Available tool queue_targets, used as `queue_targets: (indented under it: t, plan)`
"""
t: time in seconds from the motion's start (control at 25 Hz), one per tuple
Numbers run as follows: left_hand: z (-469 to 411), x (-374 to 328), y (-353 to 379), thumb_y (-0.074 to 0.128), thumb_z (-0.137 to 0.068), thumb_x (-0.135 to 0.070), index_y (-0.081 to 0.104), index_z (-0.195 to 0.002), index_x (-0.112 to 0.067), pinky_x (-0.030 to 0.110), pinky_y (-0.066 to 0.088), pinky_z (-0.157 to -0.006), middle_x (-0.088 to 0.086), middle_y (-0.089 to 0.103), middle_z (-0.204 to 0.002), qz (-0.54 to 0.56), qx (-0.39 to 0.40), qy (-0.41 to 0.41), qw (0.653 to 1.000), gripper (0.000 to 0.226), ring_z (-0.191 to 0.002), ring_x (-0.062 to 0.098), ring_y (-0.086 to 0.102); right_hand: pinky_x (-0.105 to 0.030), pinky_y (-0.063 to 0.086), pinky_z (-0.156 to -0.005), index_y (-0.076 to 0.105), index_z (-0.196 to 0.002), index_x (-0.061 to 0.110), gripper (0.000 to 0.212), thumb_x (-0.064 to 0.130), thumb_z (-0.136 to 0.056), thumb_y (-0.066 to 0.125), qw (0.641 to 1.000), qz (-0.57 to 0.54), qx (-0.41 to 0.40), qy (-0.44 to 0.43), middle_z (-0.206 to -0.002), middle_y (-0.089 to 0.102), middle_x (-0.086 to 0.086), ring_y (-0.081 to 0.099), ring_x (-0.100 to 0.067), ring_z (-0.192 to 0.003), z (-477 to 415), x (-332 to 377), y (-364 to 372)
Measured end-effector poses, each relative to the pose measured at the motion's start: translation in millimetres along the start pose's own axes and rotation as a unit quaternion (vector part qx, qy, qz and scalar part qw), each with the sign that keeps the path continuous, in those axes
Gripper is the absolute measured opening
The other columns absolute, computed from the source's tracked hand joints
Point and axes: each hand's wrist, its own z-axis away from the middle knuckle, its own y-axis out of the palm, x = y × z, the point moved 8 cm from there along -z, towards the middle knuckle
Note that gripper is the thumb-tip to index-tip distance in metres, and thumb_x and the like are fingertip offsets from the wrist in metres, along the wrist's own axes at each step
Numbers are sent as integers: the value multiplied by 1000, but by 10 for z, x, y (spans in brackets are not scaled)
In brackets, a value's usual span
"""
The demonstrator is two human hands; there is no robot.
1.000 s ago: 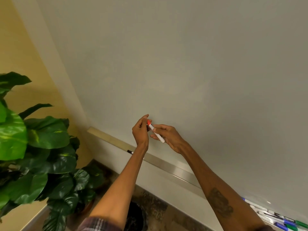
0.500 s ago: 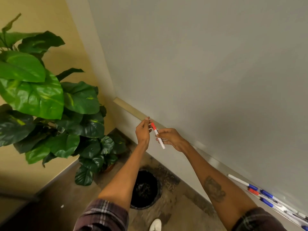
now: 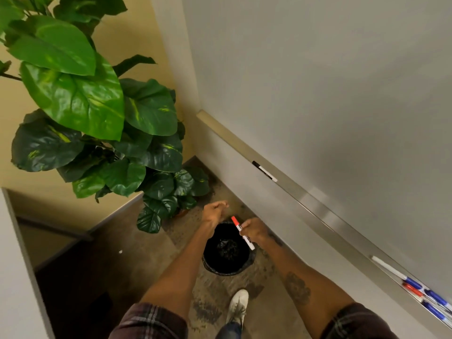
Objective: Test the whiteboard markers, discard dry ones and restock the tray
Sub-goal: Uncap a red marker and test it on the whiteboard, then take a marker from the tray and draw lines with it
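My right hand (image 3: pixel 253 230) grips a white marker with a red cap (image 3: pixel 242 231), held slanted over the black-lined waste bin (image 3: pixel 227 250) on the floor. Just to the left, my left hand (image 3: pixel 215 212) hovers above the bin's far rim with fingers loosely curled and nothing in it. The whiteboard (image 3: pixel 330 81) fills the right side, with its metal tray (image 3: pixel 318 206) running along the bottom. A black-capped marker (image 3: pixel 264 171) lies alone on the tray's left part. Several blue and red capped markers (image 3: pixel 420 293) lie at the tray's lower right end.
A large leafy potted plant (image 3: pixel 97 118) stands in the corner left of the bin. My white shoe (image 3: pixel 236 307) is on the speckled floor just in front of the bin. A beige wall closes the left side.
My view tilted down from the whiteboard to the floor. Both hands dropped from the board to above the bin, and my left hand let go of the marker's cap end.
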Motion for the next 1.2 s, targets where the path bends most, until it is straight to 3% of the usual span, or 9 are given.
queue_targets:
  t: [0.12, 0.2, 0.4, 0.6, 0.76, 0.96, 1.2]
  plan:
    - [-69, 162, -52, 54, -100, -12, 70, -91, -18, 39, 56, -84, 6, 70, -100, -4, 12, -34, 999, 20, -93, 23, 66, -32, 53, -92, 76, -96, 11, 21, 13, -76, 77, 999, 28, -9, -11, -106, 74, -9, 68, -25, -103, -19, 139, 20]
    - [-82, 217, -41, 54, -100, -11, 69, -86, -24, 42, 54, -89, 7, 71, -102, -14, 14, -44, 999, 24, -94, 24, 67, -27, 49, -95, 74, -102, 11, 22, 12, -80, 76, 1000, -3, -30, -6, -112, 72, -7, 65, -23, -109, -9, 162, -87]
    - [107, 20, 418, 55, -99, -11, 69, -91, -19, 28, 48, -68, 3, 68, -91, -17, 38, -28, 999, 19, -78, 16, 61, -27, 49, -97, 75, -103, 15, 20, 14, -82, 73, 995, -49, -87, -28, -112, 72, -6, 66, -23, -106, 137, -14, -597]
    - [427, -305, 1348, 53, -101, -16, 69, -112, -9, 22, 50, -68, 0, 69, -99, -46, 122, 15, 991, 21, -85, 15, 63, -32, 52, -97, 74, -108, 11, 22, 9, -90, 62, 986, -70, -146, -51, -115, 71, -6, 65, -22, -104, 431, -470, -1243]
    - [817, -407, 2141, 51, -102, -21, 70, -114, -16, 26, 52, -77, 1, 72, -110, -81, 191, 42, 977, 23, -98, 20, 67, -40, 54, -96, 74, -109, 8, 22, 8, -93, 58, 966, -117, -228, -35, -113, 71, -7, 66, -24, -101, 807, -1050, -1819]
    - [1333, -370, 3078, 54, -101, -22, 70, -113, -14, 24, 53, -73, 1, 72, -105, -116, 256, 67, 957, 21, -89, 16, 68, -46, 53, -95, 73, -105, 5, 21, 5, -92, 57, 920, -203, -335, 14, -107, 72, -12, 66, -29, -100, 1263, -2070, -2440]
    - [1739, -55, 4029, 57, -100, -20, 66, -122, -13, 25, 51, -68, 4, 68, -108, -170, 321, 57, 930, 25, -85, 17, 67, -48, 54, -92, 60, -125, 6, 30, 9, -96, 52, 855, -291, -416, 108, -111, 66, -15, 64, -31, -99, 1815, -3300, -2787]
